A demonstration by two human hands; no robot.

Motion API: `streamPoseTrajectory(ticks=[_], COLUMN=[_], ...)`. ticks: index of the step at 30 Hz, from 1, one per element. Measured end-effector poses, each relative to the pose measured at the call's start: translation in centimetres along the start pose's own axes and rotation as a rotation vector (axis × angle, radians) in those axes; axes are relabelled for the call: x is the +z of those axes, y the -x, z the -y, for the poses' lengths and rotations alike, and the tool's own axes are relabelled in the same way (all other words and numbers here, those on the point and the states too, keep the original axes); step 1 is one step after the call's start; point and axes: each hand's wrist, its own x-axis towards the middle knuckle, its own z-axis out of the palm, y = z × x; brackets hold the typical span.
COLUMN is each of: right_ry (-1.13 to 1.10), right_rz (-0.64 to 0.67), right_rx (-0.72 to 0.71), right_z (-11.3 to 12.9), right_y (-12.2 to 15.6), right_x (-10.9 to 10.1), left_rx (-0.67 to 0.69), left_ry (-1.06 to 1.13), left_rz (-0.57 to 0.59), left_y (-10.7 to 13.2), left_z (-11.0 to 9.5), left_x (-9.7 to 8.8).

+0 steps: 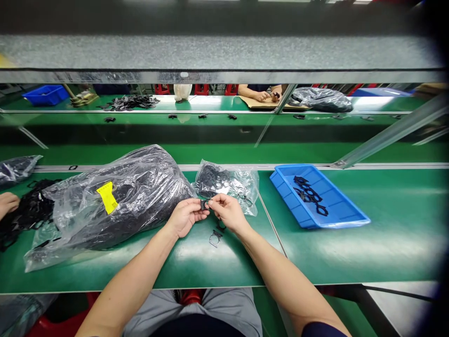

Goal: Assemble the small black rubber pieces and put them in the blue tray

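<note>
My left hand and my right hand meet over the green table, both pinching one small black part between fingertips. Just below them two thin black ring-shaped parts lie on the table. Right behind my hands sits a small clear bag of black parts. A large clear bag full of black parts with a yellow label lies to the left.
A blue tray holding a few black parts stands to the right. At the far left another person's hand rests by a pile of black parts. Across the belt, a co-worker's hands work on cardboard.
</note>
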Motion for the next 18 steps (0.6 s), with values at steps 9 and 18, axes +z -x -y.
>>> streamPoseTrajectory(ticks=[9, 18], right_ry=[0.03, -0.08], right_rz=[-0.046, 0.003], right_rx=[-0.007, 0.046], right_z=[0.61, 0.62], right_y=[0.25, 0.2], right_x=[0.23, 0.1], left_rx=[0.013, 0.009], left_ry=[0.012, 0.106], left_rz=[0.008, 0.075], left_y=[-0.14, 0.0], left_z=[0.31, 0.35], left_x=[-0.2, -0.08])
